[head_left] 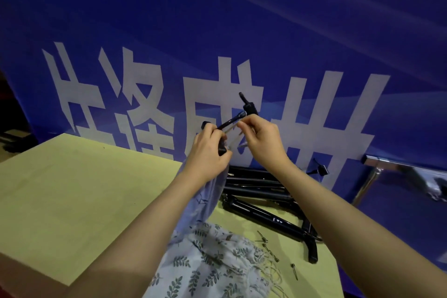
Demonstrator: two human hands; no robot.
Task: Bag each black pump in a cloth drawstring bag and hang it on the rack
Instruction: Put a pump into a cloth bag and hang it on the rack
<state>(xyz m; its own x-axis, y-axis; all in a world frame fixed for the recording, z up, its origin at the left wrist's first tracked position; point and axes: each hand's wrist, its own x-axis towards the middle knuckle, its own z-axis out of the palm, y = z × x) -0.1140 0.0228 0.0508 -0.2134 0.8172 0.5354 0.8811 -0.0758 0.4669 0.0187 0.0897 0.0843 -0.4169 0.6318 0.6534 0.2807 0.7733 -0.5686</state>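
Left hand [208, 152] curled tight round the neck of a pale cloth drawstring bag [205, 198] and the black pump [226, 126] sticking out of it, raised above the surface [72, 189]. Right hand [262, 140] pinching the thin drawstring [235, 129] beside the pump's hose, fingertips bent. Pump body hidden inside the bag; spare pumps [263, 203] and leaf-print bags [212, 264] heaped below, partly blocked by the forearms.

I see a pale yellow-green worktop [72, 189] with a blue banner [217, 19] behind its far edge, printed with large white characters [150, 104]. Small dark metal pins [262, 237] lie scattered near its right edge.
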